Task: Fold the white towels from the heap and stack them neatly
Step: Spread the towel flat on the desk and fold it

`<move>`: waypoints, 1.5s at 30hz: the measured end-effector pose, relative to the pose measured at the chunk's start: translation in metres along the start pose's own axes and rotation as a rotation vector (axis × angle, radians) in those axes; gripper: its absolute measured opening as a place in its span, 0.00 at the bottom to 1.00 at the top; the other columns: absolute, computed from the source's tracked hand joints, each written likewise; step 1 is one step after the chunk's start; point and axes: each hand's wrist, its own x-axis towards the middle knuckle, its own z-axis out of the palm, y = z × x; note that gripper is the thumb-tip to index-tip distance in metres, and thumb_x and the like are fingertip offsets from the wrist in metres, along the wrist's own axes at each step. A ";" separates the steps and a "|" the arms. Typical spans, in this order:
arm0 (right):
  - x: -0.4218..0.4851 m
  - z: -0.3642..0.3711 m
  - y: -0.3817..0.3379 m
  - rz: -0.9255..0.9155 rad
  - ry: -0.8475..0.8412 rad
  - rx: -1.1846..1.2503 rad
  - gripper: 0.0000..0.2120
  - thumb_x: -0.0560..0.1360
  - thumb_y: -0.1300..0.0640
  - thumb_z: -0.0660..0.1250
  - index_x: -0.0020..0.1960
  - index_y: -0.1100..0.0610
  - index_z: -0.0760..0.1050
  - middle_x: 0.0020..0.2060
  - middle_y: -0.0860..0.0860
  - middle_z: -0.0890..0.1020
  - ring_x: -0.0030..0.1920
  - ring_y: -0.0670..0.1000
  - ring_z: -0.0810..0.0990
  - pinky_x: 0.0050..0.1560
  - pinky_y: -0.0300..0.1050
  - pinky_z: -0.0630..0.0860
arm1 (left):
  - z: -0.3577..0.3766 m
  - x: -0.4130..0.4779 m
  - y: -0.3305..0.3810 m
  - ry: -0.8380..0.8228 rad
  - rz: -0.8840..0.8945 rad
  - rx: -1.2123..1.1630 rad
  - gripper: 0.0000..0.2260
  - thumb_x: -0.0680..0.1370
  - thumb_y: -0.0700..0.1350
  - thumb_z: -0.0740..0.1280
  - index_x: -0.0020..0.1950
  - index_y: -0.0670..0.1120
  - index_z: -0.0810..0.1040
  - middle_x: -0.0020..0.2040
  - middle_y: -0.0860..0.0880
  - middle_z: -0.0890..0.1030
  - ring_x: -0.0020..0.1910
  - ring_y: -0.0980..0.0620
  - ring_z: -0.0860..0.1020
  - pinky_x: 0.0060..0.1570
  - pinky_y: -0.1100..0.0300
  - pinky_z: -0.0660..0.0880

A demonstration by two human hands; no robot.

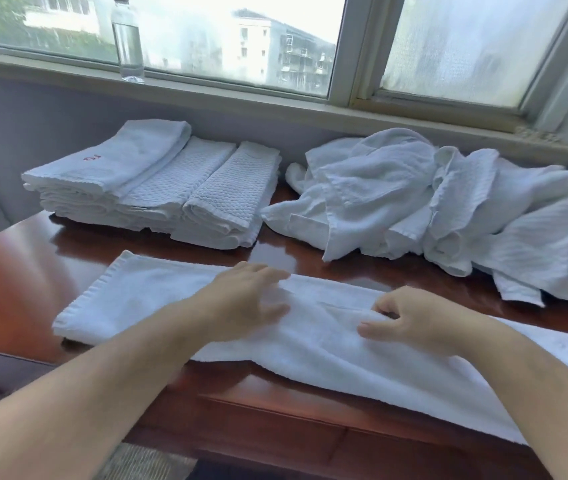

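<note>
A long white towel [158, 299], folded lengthwise, lies across the front of the reddish wooden table [9, 282]; its right part hangs over the table's front edge. My left hand [244, 303] lies flat on the towel's middle with straight fingers. My right hand [410, 320] rests on the towel just to the right, fingers curled onto a fold of the cloth. A stack of folded white towels [158, 188] sits at the back left. The heap of crumpled white towels [431, 202] lies at the back right.
A clear plastic water bottle [127, 39] stands on the windowsill [241, 98] behind the stack. The window runs along the whole back. Bare tabletop shows at the left and between the spread towel and the stack.
</note>
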 end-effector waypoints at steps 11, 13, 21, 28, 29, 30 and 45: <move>-0.005 -0.015 0.073 0.063 0.358 0.161 0.26 0.77 0.41 0.68 0.29 0.51 0.61 0.22 0.43 0.63 0.24 0.45 0.62 0.27 0.40 0.58 | -0.007 0.051 0.000 0.152 -0.067 0.057 0.07 0.79 0.62 0.63 0.45 0.61 0.72 0.38 0.57 0.75 0.39 0.58 0.74 0.40 0.56 0.72; 0.003 -0.012 0.076 0.112 0.410 0.139 0.25 0.77 0.41 0.68 0.30 0.53 0.63 0.22 0.43 0.67 0.24 0.44 0.65 0.30 0.42 0.61 | -0.011 0.061 0.001 0.139 -0.102 0.098 0.08 0.78 0.63 0.63 0.45 0.61 0.73 0.41 0.58 0.77 0.43 0.53 0.76 0.44 0.55 0.75; 0.008 0.002 0.091 0.218 0.424 -0.002 0.25 0.73 0.34 0.66 0.35 0.56 0.74 0.31 0.50 0.79 0.34 0.52 0.78 0.34 0.48 0.70 | 0.013 0.057 -0.017 0.229 -0.141 0.061 0.10 0.81 0.56 0.59 0.49 0.53 0.76 0.49 0.53 0.78 0.53 0.49 0.76 0.51 0.53 0.71; 0.009 0.012 0.082 0.258 0.509 -0.073 0.22 0.75 0.34 0.63 0.34 0.50 0.73 0.31 0.46 0.78 0.34 0.47 0.77 0.31 0.45 0.65 | 0.017 0.023 0.005 0.195 -0.029 0.076 0.15 0.83 0.54 0.56 0.68 0.56 0.74 0.65 0.54 0.74 0.65 0.50 0.70 0.64 0.53 0.65; 0.008 0.015 0.081 0.268 0.521 -0.088 0.21 0.75 0.33 0.62 0.36 0.50 0.72 0.32 0.45 0.78 0.35 0.47 0.76 0.31 0.45 0.65 | 0.021 0.018 0.004 0.144 -0.049 0.077 0.18 0.83 0.56 0.54 0.71 0.57 0.72 0.69 0.55 0.72 0.67 0.50 0.68 0.66 0.54 0.63; 0.008 0.017 0.080 0.280 0.531 -0.102 0.21 0.76 0.33 0.60 0.37 0.49 0.72 0.33 0.45 0.78 0.36 0.48 0.76 0.32 0.45 0.65 | 0.023 0.012 0.002 0.097 -0.058 0.086 0.19 0.83 0.58 0.52 0.73 0.59 0.69 0.72 0.55 0.69 0.71 0.51 0.65 0.69 0.55 0.60; -0.017 0.001 0.094 0.076 0.358 0.015 0.26 0.69 0.34 0.69 0.29 0.52 0.63 0.23 0.42 0.68 0.25 0.44 0.65 0.31 0.43 0.62 | 0.018 0.030 0.002 -0.110 -0.028 0.244 0.25 0.83 0.60 0.46 0.81 0.59 0.53 0.82 0.55 0.51 0.80 0.56 0.46 0.78 0.52 0.43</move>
